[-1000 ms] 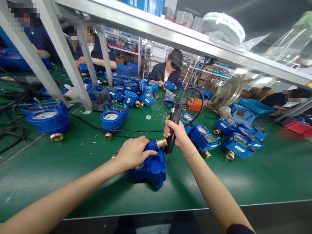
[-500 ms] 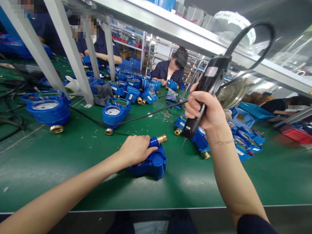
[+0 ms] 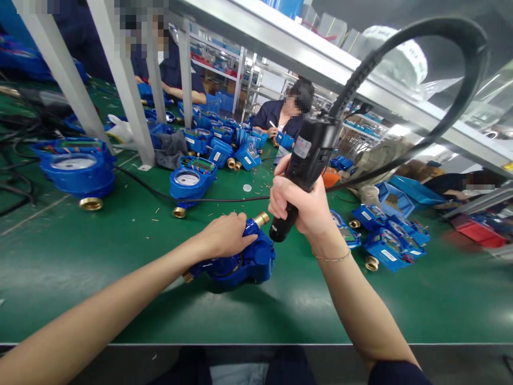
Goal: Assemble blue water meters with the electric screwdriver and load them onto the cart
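My left hand (image 3: 222,235) is closed over the top of a blue water meter (image 3: 244,262) with brass end fittings, tilted on the green table (image 3: 80,256). My right hand (image 3: 298,206) is wrapped round a black electric screwdriver (image 3: 308,160), held upright. Its tip hangs just right of the meter's brass fitting (image 3: 261,218). A thick black cable (image 3: 441,32) loops up from the tool's top.
Several blue water meters lie around: a large meter (image 3: 78,171) at the left, another meter (image 3: 191,183) in the middle, a group of meters (image 3: 388,235) at the right. A thin cord (image 3: 160,195) crosses the table. Other people work at the far side, behind metal posts (image 3: 124,80).
My right hand has brought the screwdriver down and left, from raised high to close beside the meter. My left hand has tipped the meter slightly.
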A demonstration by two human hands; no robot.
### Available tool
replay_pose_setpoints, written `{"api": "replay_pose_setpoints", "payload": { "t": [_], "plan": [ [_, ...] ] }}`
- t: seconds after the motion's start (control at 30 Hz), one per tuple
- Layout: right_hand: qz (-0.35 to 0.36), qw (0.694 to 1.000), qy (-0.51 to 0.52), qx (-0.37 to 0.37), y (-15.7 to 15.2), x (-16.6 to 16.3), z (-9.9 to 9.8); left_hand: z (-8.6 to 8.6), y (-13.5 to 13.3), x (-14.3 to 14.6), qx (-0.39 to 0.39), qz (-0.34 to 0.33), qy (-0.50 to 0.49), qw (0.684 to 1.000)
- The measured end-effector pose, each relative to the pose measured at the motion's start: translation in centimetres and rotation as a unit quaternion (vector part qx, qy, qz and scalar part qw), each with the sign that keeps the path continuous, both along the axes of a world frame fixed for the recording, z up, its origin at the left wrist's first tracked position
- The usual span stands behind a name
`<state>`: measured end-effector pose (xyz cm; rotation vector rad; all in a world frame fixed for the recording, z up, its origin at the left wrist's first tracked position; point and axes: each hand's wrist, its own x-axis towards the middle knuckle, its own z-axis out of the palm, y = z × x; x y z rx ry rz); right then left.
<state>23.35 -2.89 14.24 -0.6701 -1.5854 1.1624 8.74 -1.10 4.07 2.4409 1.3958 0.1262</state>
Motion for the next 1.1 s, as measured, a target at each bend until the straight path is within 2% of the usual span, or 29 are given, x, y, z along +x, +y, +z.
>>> {"api": "replay_pose_setpoints", "payload": {
  "t": [0.27, 0.37, 0.53, 0.63, 0.8, 0.97, 1.1],
  "plan": [
    [-0.016, 1.000, -0.025, 0.000, 0.0, 0.2, -0.9, -0.2, 0.7, -0.6, -0.021, 0.003, -0.016, 1.000],
    [-0.011, 0.999, -0.040, -0.015, 0.3, 0.1, -2.1, -0.3, 0.8, -0.5, -0.023, 0.011, -0.015, 1.000],
    [-0.044, 0.993, -0.081, -0.068, 0.2, -0.1, -4.0, -0.3, 0.3, 0.0, -0.019, 0.036, -0.008, 0.999],
    [-0.039, 0.995, -0.062, -0.068, 0.1, 0.1, -3.9, -0.3, 0.4, 0.0, -0.021, 0.028, -0.010, 0.999],
    [0.008, 0.997, -0.040, -0.059, 0.4, 0.6, -3.9, -0.4, 0.8, -0.6, -0.043, 0.001, -0.019, 0.999],
    [-0.017, 0.995, -0.059, -0.075, 0.5, 0.8, -4.8, -0.8, 0.5, -1.4, -0.081, -0.008, -0.068, 0.994],
    [-0.049, 0.992, -0.084, -0.075, 0.2, 0.2, -4.5, -1.4, 0.2, -1.5, -0.089, 0.009, -0.093, 0.992]
  ]
}}
